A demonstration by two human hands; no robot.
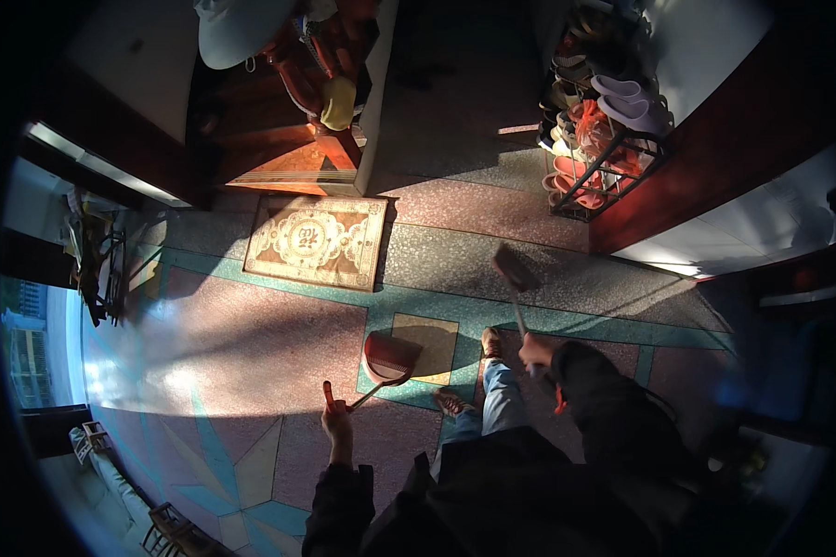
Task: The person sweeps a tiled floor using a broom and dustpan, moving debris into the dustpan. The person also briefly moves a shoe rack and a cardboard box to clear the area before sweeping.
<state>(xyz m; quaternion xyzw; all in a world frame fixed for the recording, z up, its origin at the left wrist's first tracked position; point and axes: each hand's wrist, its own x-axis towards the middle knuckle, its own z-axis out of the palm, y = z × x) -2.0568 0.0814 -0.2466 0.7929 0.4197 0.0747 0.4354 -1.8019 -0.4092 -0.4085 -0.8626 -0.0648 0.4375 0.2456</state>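
My left hand (337, 418) is closed round the handle of a long-handled dustpan, whose dark red pan (391, 356) rests on or just above the floor, ahead of my left foot. My right hand (537, 350) grips the pale handle of a broom. The broom's dark reddish head (515, 269) is ahead of my right foot, over the grey speckled floor band, slightly blurred. Pan and broom head are apart. Whether any dirt lies in the shaded pan, I cannot tell.
A patterned doormat (315, 241) lies ahead on the left, before a wooden staircase (320, 157). At the upper right a metal shoe rack (602, 182) holds several shoes beside a wall. Small wooden chairs (171, 527) stand at the lower left.
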